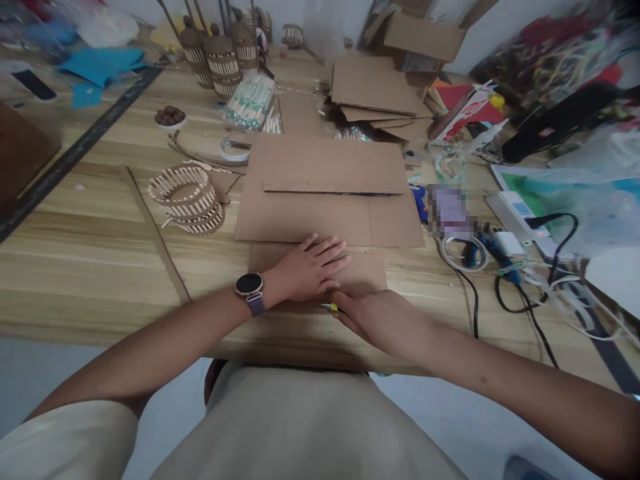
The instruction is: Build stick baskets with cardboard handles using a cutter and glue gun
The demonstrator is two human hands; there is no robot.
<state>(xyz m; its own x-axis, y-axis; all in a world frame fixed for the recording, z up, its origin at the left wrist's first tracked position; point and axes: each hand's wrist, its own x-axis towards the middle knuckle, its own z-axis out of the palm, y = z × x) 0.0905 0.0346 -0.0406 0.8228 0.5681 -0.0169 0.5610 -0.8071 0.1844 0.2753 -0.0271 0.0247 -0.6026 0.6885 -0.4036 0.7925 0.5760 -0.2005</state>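
Right fingers gripping yellow tool, crosswise, tip leftward, left fingers spread on cardboard

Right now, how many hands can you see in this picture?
2. The left hand lies spread on the near cardboard piece; the right hand, beside it, holds a partly yellow tool.

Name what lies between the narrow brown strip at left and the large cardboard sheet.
In the head view, a round, slatted holder and a small brown piece lie between the strip and the sheet.

Pale shirt, round watch, purplish strap
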